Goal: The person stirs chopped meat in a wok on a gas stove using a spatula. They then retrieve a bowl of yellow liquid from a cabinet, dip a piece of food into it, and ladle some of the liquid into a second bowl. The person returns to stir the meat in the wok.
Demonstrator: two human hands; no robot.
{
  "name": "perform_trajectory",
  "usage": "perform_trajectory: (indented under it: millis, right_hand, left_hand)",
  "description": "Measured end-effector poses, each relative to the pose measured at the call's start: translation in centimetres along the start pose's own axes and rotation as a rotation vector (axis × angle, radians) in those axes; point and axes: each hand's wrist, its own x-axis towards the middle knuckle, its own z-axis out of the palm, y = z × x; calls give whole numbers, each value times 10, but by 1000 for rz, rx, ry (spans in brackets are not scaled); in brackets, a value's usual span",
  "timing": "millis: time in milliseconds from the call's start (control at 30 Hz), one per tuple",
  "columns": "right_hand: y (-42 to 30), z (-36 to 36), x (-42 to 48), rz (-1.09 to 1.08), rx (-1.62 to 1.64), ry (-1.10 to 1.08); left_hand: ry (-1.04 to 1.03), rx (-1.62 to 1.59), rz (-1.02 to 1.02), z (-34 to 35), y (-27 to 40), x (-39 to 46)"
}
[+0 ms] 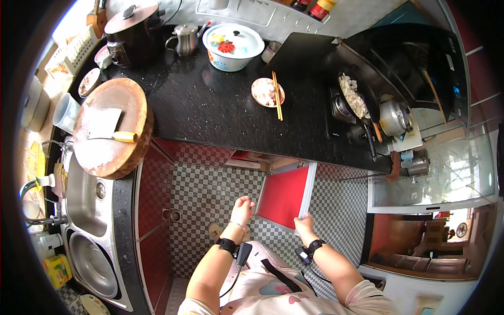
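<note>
My right hand is closed on the edge of a red cabinet door with a pale frame, which stands open below the counter. Left of that door my left hand hangs over the tiled floor, fingers curled, touching nothing that I can see. On the black countertop ahead, a small bowl of pale, pinkish food has wooden chopsticks across its rim. White chopped food lies in a wok on the stove at the right.
A cleaver rests on a round wooden chopping block at the left, beside the steel sink. Farther back stand a lidded enamel pot, a metal kettle and a dark cooker. A glass-doored cabinet stands right.
</note>
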Motion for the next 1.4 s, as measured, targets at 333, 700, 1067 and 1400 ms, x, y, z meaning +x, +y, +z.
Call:
perform_trajectory:
  millis: [333, 700, 1067, 1400]
  right_hand:
    - [-80, 108, 105, -209, 650, -473]
    - [-119, 196, 286, -56, 1365, -405]
    - [-122, 185, 308, -90, 1366, -437]
    - [-118, 188, 305, -81, 1352, -452]
  left_hand:
    - [4, -80, 90, -6, -31, 68]
    - [53, -287, 153, 12, -42, 189]
    - [13, -175, 171, 49, -47, 220]
    - [19, -153, 205, 60, -30, 229]
